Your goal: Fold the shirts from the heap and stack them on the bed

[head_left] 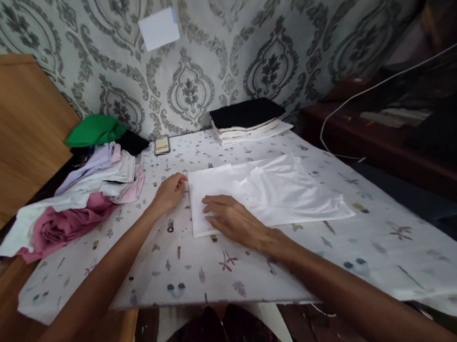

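A white garment (296, 191) lies folded in a long flat shape on the patterned cloth, smooth at its left end and wrinkled toward the right. My right hand (233, 219) rests flat on its left part, fingers stretched out over the fabric. At the garment's upper left edge is my left hand (170, 193), its fingers curled in and pinched at the border of the fabric. The fingertips are partly hidden there.
A loose heap of clothes (87, 191) sits at the left beside a wooden panel (8, 134). Against the wall stands a folded stack topped with black cloth (247, 113). A small framed card (161, 145) lies at the back; a white cable (361, 92) hangs at right.
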`<state>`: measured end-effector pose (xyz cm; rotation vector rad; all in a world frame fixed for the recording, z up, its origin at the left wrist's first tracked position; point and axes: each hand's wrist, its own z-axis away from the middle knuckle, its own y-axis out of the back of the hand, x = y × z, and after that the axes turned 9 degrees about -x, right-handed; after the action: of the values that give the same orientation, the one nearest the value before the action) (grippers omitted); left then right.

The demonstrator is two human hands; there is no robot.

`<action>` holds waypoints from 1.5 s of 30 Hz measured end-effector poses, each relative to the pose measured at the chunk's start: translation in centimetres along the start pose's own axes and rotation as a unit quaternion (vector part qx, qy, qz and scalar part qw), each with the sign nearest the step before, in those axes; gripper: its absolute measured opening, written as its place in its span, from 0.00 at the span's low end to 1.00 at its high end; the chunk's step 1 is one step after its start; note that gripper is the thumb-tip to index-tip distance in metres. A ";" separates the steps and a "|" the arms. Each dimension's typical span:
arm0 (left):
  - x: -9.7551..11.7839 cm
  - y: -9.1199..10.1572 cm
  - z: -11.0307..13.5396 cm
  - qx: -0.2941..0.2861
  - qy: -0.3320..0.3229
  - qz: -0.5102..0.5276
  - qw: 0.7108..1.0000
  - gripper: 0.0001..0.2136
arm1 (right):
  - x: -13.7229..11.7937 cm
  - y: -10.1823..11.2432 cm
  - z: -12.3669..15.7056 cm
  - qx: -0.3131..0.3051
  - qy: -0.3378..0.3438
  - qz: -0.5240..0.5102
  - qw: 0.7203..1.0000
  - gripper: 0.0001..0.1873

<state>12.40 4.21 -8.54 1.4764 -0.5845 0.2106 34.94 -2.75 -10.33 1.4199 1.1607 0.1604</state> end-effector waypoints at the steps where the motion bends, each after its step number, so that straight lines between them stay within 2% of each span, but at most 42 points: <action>1: -0.4 -0.1 -2.0 0.007 0.014 -0.005 1.000 0.12 | 0.3 0.1 0.0 0.004 -0.006 0.021 1.000 0.13; 4: -1.1 -0.4 -6.6 0.004 0.024 -0.016 1.000 0.09 | 1.6 0.9 -0.3 -0.001 -0.043 0.060 0.997 0.17; 8: -1.8 -1.0 -9.2 -0.030 0.003 -0.008 1.000 0.02 | 3.3 2.4 -1.3 -0.048 -0.127 0.090 0.987 0.24; 12: -2.4 -0.8 -10.1 -0.064 -0.018 0.018 0.998 0.02 | 4.4 2.1 -2.1 -0.097 -0.185 0.129 0.970 0.27; 17: -2.4 0.0 -10.6 -0.073 -0.078 0.046 0.993 0.04 | 5.2 0.8 -1.8 -0.080 -0.172 0.168 0.967 0.29; 22: -2.3 0.2 -10.5 -0.093 -0.137 0.066 0.984 0.05 | 5.8 0.5 -1.7 -0.067 -0.156 0.179 0.969 0.29; 31: -2.7 0.4 -11.0 -0.156 -0.150 0.114 0.970 0.08 | 6.0 0.3 -1.7 -0.055 -0.151 0.187 0.969 0.27; 35: -2.6 0.8 -11.0 -0.145 -0.122 0.078 0.979 0.06 | 5.6 0.5 -1.8 -0.063 -0.163 0.179 0.968 0.27; 40: -3.1 1.4 -10.2 -0.059 -0.037 0.050 0.996 0.05 | 5.3 1.2 -1.9 -0.071 -0.167 0.154 0.971 0.27; 42: -3.4 1.5 -9.6 -0.034 0.015 0.055 0.998 0.06 | 4.2 1.7 -1.8 -0.051 -0.161 0.156 0.973 0.24; 45: -3.3 1.1 -8.5 -0.058 0.083 0.073 0.992 0.10 | 0.8 1.8 -1.5 -0.048 -0.099 0.172 0.979 0.18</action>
<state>11.16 13.27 -9.09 1.2904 -0.5602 0.4031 35.30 -0.76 -8.92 1.5043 0.7288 0.3058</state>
